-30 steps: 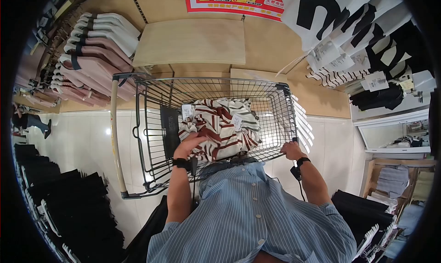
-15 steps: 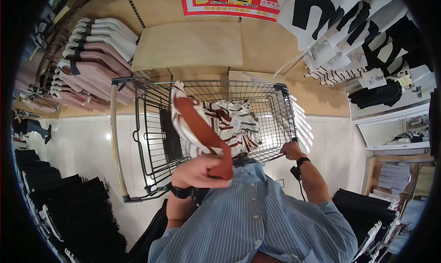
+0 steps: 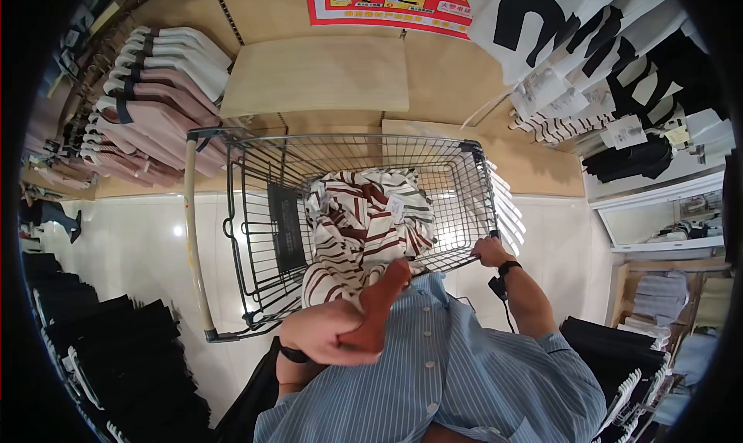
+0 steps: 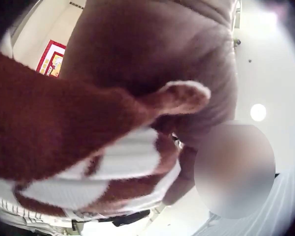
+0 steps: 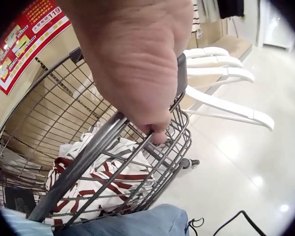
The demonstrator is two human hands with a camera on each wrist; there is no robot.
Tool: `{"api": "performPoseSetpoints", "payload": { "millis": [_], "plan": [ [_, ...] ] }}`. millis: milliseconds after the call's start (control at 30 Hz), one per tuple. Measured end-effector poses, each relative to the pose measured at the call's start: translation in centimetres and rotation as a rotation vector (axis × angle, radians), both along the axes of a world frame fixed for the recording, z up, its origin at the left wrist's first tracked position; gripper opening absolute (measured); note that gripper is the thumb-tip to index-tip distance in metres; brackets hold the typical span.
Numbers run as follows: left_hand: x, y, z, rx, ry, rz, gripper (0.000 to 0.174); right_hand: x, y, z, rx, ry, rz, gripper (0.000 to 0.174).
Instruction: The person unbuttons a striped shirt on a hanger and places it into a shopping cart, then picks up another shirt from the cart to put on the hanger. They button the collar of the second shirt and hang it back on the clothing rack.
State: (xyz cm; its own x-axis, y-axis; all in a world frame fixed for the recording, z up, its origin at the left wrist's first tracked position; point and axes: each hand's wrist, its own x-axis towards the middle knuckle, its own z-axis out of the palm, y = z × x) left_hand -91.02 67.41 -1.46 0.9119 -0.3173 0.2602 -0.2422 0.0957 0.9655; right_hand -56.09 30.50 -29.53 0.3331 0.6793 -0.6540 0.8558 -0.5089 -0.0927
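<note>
In the head view my left hand (image 3: 323, 333) grips a white knit garment with stripes by its rust-red band (image 3: 381, 307), in front of my shirt. Its striped part (image 3: 329, 284) trails back over the near rim of a wire shopping cart (image 3: 340, 138). The band (image 4: 54, 118) fills the left side of the left wrist view, beside my hand (image 4: 152, 44). Inside the cart lies a heap of striped clothes (image 3: 387, 230) with a white tag. My right hand (image 5: 137, 69) holds the cart's rim at the corner, fingers wrapped over the bar.
Pink and white tops (image 3: 166, 106) hang at the far left. White hangers (image 5: 226, 98) stick out just beyond the cart's corner. Black garments (image 3: 116, 365) hang close on the left, and more black ones (image 3: 607, 365) on the right. A wooden shelf (image 3: 317, 75) stands behind the cart.
My left hand has gone from the heap inside the cart to in front of my shirt, drawing the striped garment with it. The right hand has stayed on the rim.
</note>
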Motion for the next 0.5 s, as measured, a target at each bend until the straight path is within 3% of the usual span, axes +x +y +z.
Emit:
{"api": "performPoseSetpoints", "payload": {
  "millis": [100, 167, 200, 300, 367, 400, 500],
  "plan": [
    [1.2, -1.3, 0.6, -0.027, 0.155, 0.228, 0.023, -0.1, 0.1, 0.0, 0.028, 0.014, 0.003, 0.027],
    [1.0, -1.0, -0.3, 0.114, 0.316, 0.224, 0.023, -0.5, 0.5, 0.8, 0.141, 0.034, 0.024, 0.038],
    [1.1, -0.8, -0.4, 0.171, 0.339, 0.245, 0.024, -1.1, 2.0, 1.9, 0.007, -0.016, 0.088, 0.061],
    [1.7, -0.9, -2.2, 0.342, 0.361, 0.348, 0.033, -2.8, 8.7, 5.7, -0.054, 0.372, -0.001, 0.075],
    [2.8, -1.7, -2.5, 0.369, 0.367, 0.403, 0.036, -5.3, 12.7, 9.0, 0.186, 0.449, -0.091, 0.085],
    [3.3, -2.6, -3.3, 0.281, 0.401, 0.449, 0.038, -6.2, 14.3, 9.1, 0.334, 0.504, -0.041, 0.088],
    [4.4, -3.0, -2.7, 0.420, 0.394, 0.357, 0.031, -9.6, 19.2, 9.9, 0.689, 0.778, 0.127, 0.082]
  ]
}}
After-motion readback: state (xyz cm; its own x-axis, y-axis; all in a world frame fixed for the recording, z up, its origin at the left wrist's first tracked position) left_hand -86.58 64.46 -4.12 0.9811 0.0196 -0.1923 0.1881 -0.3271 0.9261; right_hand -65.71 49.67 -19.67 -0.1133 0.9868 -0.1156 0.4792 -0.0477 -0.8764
